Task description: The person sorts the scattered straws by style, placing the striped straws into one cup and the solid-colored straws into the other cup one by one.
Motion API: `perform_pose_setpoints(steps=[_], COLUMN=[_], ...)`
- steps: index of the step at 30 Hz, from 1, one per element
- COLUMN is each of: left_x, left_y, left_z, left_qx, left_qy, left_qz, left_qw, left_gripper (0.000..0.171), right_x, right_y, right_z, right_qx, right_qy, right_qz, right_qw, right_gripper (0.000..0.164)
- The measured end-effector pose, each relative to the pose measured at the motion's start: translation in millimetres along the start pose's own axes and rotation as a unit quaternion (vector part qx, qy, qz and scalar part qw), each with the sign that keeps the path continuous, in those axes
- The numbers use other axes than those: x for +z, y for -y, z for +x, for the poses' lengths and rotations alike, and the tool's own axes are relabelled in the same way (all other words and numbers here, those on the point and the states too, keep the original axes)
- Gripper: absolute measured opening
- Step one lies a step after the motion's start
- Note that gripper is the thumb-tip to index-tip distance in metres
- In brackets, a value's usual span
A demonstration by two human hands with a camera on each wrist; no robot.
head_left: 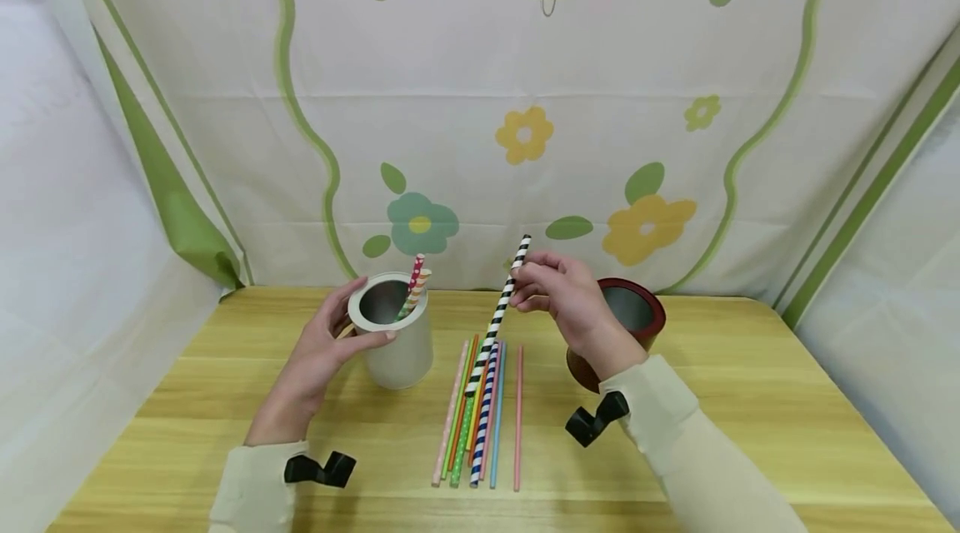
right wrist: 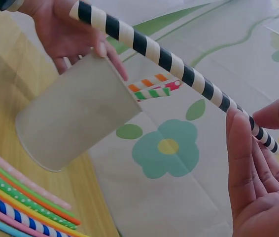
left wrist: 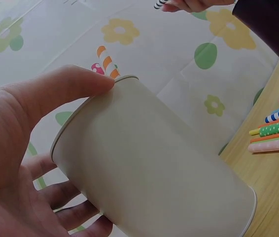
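Observation:
My left hand [head_left: 321,350] holds a white cylindrical container [head_left: 403,356] near its rim, with the thumb on the front and the fingers around the side. Inside it lean a pink dotted straw [head_left: 417,265], an orange-striped straw [left wrist: 106,60] and a green-striped straw [right wrist: 153,93]. My right hand [head_left: 573,304] pinches a black-and-white striped straw [head_left: 499,310] near its upper end between thumb and fingers. The straw slants down toward the loose straws on the table, its lower end in front of them in the head view.
Several colourful straws [head_left: 440,445] lie side by side on the wooden table [head_left: 300,400], with one pink straw [head_left: 518,425] a little apart on the right. A dark red container [head_left: 655,325] stands behind my right forearm. A flowered cloth [head_left: 480,50] hangs behind the table.

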State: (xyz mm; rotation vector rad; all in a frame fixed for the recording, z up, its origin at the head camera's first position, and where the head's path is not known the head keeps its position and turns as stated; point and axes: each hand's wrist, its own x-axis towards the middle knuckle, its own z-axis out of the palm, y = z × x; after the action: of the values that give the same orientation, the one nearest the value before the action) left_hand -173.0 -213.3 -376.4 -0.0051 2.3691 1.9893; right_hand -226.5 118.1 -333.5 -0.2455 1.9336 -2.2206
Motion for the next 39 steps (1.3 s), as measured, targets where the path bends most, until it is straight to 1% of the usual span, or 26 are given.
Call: perform_pose_setpoints(steps=[3, 6, 9, 14, 18, 21, 26, 33, 37, 39], left_x=[-0.8, -1.4, -1.3, -2.1, -2.8, -2.4, 0.8, 7.9, 6.5, 6.0], left_y=[-0.3, -0.4, -0.4, -0.5, -0.8, -1.2, 0.9, 6.9, 5.1, 4.2], left_z=[-0.2, -0.1, 0.3, 0.5, 0.4, 0.6, 0.6, -3.0, -2.6, -2.2], left_qx=[-0.005, -0.009, -0.011, -0.012, -0.013, -0.012, -0.012, -0.02, -0.02, -0.02], left_qy=[0.0, 0.0, 0.002, 0.001, -0.002, -0.002, -0.001, 0.0, -0.002, -0.003], left_qz=[0.002, 0.005, 0.007, 0.008, 0.01, 0.007, -0.002, -0.007, -0.005, -0.004], left_qw=[1.0, 0.9999, 0.9999, 0.9999, 0.9999, 0.9999, 0.9999, 0.9998, 0.9998, 0.9998], left_gripper=[0.098, 0.099, 0.099, 0.099, 0.099, 0.1, 0.099, 0.098, 0.098, 0.099], right_x=[0.3, 2.8, 6.9, 15.7, 21.4, 25.1, 29.3, 34.2, 39.0, 41.1], right_y=[5.6, 11.5, 18.4, 29.7, 36.2, 38.8, 36.1, 23.3, 19.3, 19.9], right_z=[2.8, 5.2, 7.6, 12.1, 14.5, 16.3, 19.4, 15.7, 16.5, 17.2], right_qx=[-0.006, -0.017, -0.031, -0.05, -0.057, -0.06, -0.055, -0.037, -0.027, -0.02], right_qy=[0.008, 0.009, 0.002, -0.014, -0.022, -0.023, -0.024, -0.023, -0.011, 0.002], right_qz=[0.009, 0.014, 0.014, 0.023, 0.038, 0.038, 0.019, -0.007, -0.023, -0.046], right_qw=[1.0, 1.0, 0.999, 0.998, 0.997, 0.997, 0.998, 0.999, 0.999, 0.999], right_gripper=[0.042, 0.035, 0.029, 0.025, 0.02, 0.017, 0.015, 0.015, 0.018, 0.019])
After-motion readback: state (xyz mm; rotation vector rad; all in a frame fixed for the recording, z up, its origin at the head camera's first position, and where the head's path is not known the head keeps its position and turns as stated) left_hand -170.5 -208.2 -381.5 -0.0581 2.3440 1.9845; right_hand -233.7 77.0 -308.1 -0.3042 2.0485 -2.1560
